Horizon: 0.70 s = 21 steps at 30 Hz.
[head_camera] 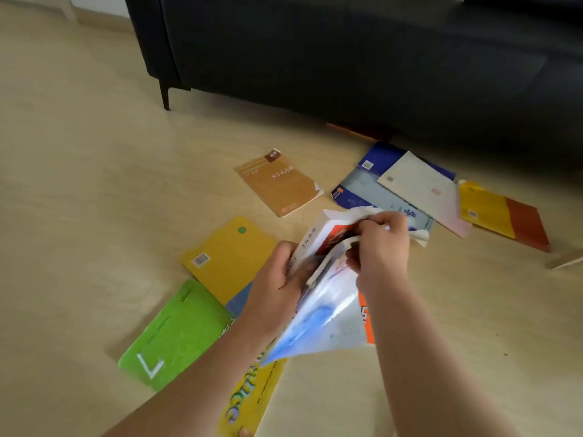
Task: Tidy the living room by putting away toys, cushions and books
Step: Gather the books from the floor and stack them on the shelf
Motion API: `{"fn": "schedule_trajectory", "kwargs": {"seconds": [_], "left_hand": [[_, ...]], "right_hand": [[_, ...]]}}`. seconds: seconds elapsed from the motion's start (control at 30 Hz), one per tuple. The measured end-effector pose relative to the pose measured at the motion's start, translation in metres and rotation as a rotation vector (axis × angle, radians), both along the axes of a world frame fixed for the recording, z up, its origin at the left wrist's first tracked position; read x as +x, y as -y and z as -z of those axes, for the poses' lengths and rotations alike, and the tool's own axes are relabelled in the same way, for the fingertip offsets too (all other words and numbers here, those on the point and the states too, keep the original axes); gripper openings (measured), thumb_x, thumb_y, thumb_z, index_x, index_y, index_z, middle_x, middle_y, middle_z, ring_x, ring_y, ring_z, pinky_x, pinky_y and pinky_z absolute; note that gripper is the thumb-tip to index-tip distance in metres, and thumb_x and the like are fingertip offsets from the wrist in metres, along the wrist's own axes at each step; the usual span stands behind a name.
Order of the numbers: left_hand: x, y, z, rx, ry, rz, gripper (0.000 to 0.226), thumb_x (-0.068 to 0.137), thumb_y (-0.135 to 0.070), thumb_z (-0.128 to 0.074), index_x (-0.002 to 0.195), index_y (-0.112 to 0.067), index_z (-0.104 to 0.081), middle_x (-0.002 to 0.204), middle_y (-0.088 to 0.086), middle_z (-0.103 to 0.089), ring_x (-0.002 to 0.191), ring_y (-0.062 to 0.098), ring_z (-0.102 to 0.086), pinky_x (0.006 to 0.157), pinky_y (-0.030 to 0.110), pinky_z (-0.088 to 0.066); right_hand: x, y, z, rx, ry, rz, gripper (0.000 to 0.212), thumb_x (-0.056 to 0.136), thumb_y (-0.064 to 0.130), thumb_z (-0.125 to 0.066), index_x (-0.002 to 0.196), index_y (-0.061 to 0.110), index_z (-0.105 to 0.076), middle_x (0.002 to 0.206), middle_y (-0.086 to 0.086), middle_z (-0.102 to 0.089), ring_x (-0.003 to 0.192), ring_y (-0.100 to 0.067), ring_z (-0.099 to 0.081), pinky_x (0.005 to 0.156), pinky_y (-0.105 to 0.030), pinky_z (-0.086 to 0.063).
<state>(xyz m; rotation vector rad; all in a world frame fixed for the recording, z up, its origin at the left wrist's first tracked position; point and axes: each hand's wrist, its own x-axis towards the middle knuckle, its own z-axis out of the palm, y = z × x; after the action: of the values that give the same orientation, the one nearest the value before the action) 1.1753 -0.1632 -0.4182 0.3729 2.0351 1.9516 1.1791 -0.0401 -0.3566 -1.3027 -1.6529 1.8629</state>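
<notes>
Gripped one glossy, floppy paperback (pixel 328 313) with left hand (pixel 277 279); pinched its curled pages with right hand (pixel 381 247). Counted, flat and rectangular: one green book (pixel 176 332), one yellow book (pixel 230 257) leftward, one brown book (pixel 279 184) beyond.

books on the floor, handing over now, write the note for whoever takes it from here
Hands: left hand grips the held book by its left edge; right hand pinches its crumpled top pages.
On the floor: brown book, yellow book, green book, lettered book under the left forearm; by the sofa, blue books under a white book, and a yellow-red book. A reddish book pokes from under the sofa.
Done: one book lifted.
Left: every other book; no toys or cushions in view.
</notes>
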Motion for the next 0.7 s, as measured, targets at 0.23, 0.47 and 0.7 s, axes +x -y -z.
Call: {"fn": "schedule_trajectory", "kwargs": {"seconds": [0.23, 0.47, 0.7], "left_hand": [[0.021, -0.012, 0.015, -0.274, -0.222, 0.344, 0.072, 0.058, -0.043, -0.072, 0.118, -0.055, -0.033, 0.113, -0.026, -0.041, 0.108, -0.014, -0.039, 0.083, 0.007, -0.037], [0.013, -0.029, 0.029, -0.185, -0.070, -0.093, 0.045, 0.060, -0.019, -0.067, 0.093, -0.047, -0.055, 0.081, -0.015, -0.063, 0.072, -0.006, -0.059, 0.066, 0.013, -0.046], [-0.013, -0.038, -0.003, 0.245, 0.296, -0.142, 0.036, 0.059, 0.003, -0.071, 0.088, -0.016, -0.066, 0.075, -0.003, -0.074, 0.069, 0.017, -0.070, 0.062, 0.028, -0.057]], "right_hand": [[0.017, -0.015, 0.020, -0.268, -0.049, 0.190, 0.027, 0.084, -0.005, -0.038, 0.074, 0.020, -0.038, 0.067, -0.004, -0.046, 0.050, -0.016, -0.039, 0.043, -0.019, -0.033], [0.019, -0.020, 0.022, -0.328, -0.288, 0.015, 0.020, 0.098, 0.020, -0.044, 0.116, 0.027, -0.041, 0.078, -0.009, -0.052, 0.056, -0.019, -0.054, 0.052, -0.027, -0.053], [0.054, -0.041, 0.087, 0.065, 0.122, 0.082, 0.014, 0.094, 0.024, -0.048, 0.102, 0.014, -0.054, 0.091, -0.004, -0.058, 0.070, -0.016, -0.051, 0.062, -0.028, -0.040]]}}
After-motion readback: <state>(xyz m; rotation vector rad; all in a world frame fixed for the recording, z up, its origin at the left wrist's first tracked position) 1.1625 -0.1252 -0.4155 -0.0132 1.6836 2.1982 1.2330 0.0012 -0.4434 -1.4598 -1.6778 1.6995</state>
